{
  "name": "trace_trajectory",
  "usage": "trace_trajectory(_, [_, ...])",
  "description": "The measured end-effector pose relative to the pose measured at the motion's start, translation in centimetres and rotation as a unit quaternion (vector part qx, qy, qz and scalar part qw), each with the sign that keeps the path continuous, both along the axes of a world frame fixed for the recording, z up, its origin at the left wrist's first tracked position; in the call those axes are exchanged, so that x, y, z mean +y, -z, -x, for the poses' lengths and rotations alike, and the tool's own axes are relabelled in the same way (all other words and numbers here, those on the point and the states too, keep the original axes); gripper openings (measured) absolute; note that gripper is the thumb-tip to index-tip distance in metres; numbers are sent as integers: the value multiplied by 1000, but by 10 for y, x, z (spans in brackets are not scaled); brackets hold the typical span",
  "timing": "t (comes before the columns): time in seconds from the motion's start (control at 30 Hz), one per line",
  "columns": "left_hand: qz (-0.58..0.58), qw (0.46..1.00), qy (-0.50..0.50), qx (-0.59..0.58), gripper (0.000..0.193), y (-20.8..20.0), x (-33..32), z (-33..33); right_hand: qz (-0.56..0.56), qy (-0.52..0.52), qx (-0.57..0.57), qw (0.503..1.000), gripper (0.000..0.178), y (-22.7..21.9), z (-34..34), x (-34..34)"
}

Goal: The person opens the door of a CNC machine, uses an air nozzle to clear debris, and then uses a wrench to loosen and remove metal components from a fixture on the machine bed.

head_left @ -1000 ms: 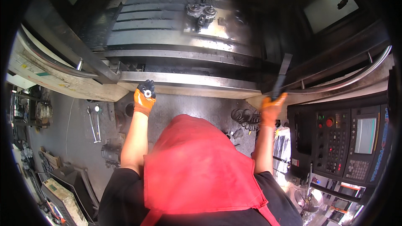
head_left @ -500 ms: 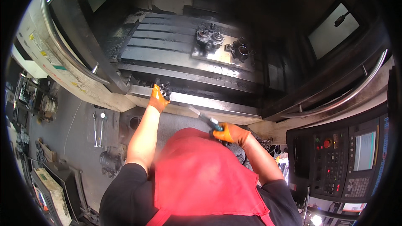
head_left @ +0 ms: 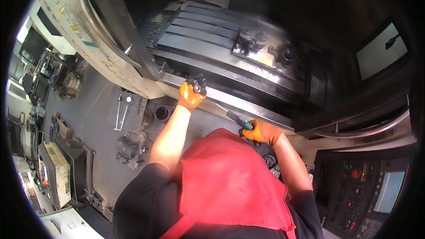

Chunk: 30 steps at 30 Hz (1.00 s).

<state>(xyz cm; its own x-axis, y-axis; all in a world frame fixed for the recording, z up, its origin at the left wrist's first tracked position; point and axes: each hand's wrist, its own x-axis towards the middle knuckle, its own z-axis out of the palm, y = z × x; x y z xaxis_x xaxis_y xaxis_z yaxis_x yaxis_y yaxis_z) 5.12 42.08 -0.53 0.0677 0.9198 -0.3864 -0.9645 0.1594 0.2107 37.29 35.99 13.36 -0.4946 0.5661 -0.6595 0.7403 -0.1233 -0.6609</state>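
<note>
My left hand [head_left: 191, 96], in an orange glove, is closed round a small dark metal part [head_left: 198, 85] with a round bright opening. It is held over the machine's front ledge [head_left: 226, 104]. My right hand [head_left: 261, 132], also gloved in orange, grips a teal-and-grey hand tool [head_left: 240, 119] with a thin metal tip. That tip points left toward the metal part and looks apart from it. The tool's exact kind is hard to make out. Both hands are in front of my red apron [head_left: 234, 186].
Inside the machine, a slotted table [head_left: 199, 40] bears a bright plate [head_left: 268, 59] with dark castings clamped on it. A control panel [head_left: 363, 194] stands at the right. A curved door handle [head_left: 376, 128] juts out nearby. Another casting [head_left: 128, 146] lies on the floor at left.
The view has swung left, so the scene sits further right and the floor shows more. The metal part stands higher and plainer in my left hand. Both hands keep their hold.
</note>
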Motion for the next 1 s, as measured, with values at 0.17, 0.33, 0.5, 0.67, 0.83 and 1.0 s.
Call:
trace_trajectory(0.17, [31,991,39,125,31,-10,-13,-10,-45,-12,25,999,41,3,2,2])
trace_trajectory(0.33, [-65,994,66,65,31,-1,-25,3,-89,24,-22,995,42,-10,10,6])
trace_trajectory(0.5, [-78,953,18,293,39,-15,-36,-15,-31,7,6,999,39,-1,-11,12])
trace_trajectory(0.67, [-169,788,51,590,60,-17,-53,-15,-11,40,24,999,39,23,-25,17])
trace_trajectory(0.83, [-109,784,54,609,42,-46,-56,-42,-9,-31,87,996,37,44,-39,4])
trace_trajectory(1.0, [9,937,30,348,31,-7,-41,-21,-30,404,160,900,36,92,-5,72])
